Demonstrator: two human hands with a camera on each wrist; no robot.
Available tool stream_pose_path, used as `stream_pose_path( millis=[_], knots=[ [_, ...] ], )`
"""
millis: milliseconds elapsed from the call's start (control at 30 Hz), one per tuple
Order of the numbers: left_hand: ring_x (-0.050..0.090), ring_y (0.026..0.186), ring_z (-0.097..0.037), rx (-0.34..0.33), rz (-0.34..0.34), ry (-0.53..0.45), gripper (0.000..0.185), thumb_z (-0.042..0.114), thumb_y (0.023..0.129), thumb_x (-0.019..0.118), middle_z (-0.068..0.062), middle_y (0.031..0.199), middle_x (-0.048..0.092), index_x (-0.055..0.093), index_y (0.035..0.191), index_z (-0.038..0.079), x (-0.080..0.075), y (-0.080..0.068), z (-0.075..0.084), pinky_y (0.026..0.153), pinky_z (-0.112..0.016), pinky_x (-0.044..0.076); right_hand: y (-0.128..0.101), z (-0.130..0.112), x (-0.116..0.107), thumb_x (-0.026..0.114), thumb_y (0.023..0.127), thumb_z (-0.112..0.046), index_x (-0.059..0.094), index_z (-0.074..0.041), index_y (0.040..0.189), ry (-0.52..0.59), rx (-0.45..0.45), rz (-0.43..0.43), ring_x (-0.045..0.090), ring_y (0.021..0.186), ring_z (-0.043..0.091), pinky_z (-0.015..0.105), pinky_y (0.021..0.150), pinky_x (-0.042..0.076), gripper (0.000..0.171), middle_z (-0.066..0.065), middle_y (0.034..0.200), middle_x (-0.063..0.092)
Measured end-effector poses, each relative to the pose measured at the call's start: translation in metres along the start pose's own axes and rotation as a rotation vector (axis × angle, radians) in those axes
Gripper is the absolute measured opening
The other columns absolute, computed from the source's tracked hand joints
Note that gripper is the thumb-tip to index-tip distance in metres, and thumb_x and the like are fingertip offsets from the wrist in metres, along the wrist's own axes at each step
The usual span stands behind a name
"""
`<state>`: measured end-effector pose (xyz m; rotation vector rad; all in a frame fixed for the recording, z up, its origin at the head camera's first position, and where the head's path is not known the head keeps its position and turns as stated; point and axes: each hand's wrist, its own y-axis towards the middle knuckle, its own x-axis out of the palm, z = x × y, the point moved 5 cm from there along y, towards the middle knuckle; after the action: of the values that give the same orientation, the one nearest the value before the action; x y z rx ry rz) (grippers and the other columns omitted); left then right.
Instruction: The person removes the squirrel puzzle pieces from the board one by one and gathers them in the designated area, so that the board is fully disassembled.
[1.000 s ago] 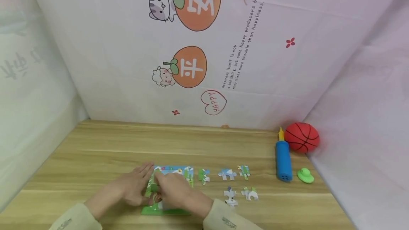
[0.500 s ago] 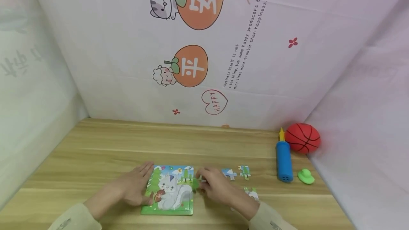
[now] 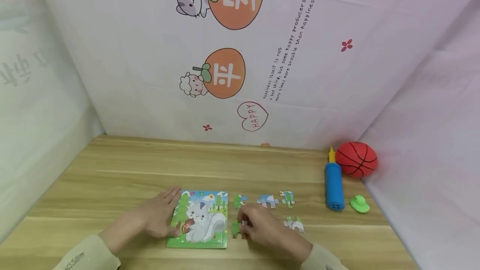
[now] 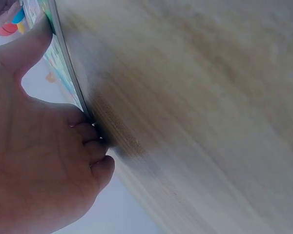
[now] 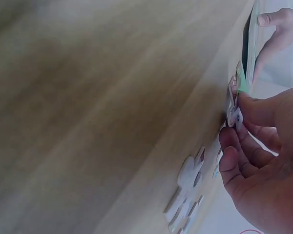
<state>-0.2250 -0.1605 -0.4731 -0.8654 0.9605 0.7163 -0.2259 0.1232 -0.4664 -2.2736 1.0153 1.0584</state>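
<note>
While the left hand (image 3: 159, 216) lies along the left edge of the puzzle board (image 3: 196, 245), fingers extended and thumb over the border, the right hand (image 3: 262, 225) pinches a green puzzle piece (image 3: 235, 229) between thumb and fingers, just right of the board. Whether that piece touches the table (image 3: 157, 166) is hard to tell. It looks thin, light and stiff, probably card, so a gentle pinch by its edges should do; narrow tabs might bend if squeezed. The board seems light too, apt to slide unless steadied at its border. Four loose pieces (image 3: 268, 200) lie near the right hand.
</note>
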Motion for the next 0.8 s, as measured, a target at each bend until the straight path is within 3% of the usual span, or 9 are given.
stream_pose_path(
  millis=[333,533,700,800],
  knots=[
    [0.022,0.160,-0.047,-0.015,0.016,0.019,0.115,0.060,0.084,0.076,-0.031,0.170,0.021,0.027,0.157,-0.013,-0.005,-0.002,0.004,0.132,-0.061,0.024,0.003,-0.001,0.002,0.065,0.099,0.000,0.068,-0.007,0.100,-0.085,-0.052,0.017,0.053,0.072,-0.009,0.011,0.066,0.052,0.008,-0.006,0.088,0.060],
    [0.025,0.159,-0.048,-0.033,0.041,0.038,0.112,0.057,0.083,0.079,-0.031,0.169,0.025,0.030,0.156,-0.013,-0.007,-0.003,0.009,0.132,-0.060,0.026,0.002,-0.010,0.002,0.073,0.092,-0.001,0.070,-0.009,0.100,-0.246,-0.112,0.087,0.053,0.078,-0.004,0.012,0.068,0.052,0.011,-0.005,0.089,0.064],
    [0.028,0.159,-0.044,0.000,0.101,0.118,0.106,0.053,0.083,0.080,-0.028,0.169,0.027,0.034,0.156,-0.009,-0.009,-0.008,0.019,0.132,-0.057,0.026,0.005,-0.025,0.004,0.075,0.095,-0.015,0.072,-0.010,0.107,-0.380,-0.135,0.164,0.063,0.088,0.004,0.021,0.081,0.059,0.014,-0.004,0.099,0.070],
    [0.029,0.159,-0.041,0.025,0.107,0.164,0.100,0.051,0.085,0.079,-0.024,0.169,0.030,0.037,0.156,-0.007,-0.010,-0.013,0.029,0.133,-0.055,0.026,0.007,-0.034,0.012,0.072,0.097,-0.027,0.071,-0.011,0.117,-0.429,-0.124,0.149,0.066,0.104,0.010,0.030,0.095,0.060,0.026,-0.003,0.112,0.071]
  ],
)
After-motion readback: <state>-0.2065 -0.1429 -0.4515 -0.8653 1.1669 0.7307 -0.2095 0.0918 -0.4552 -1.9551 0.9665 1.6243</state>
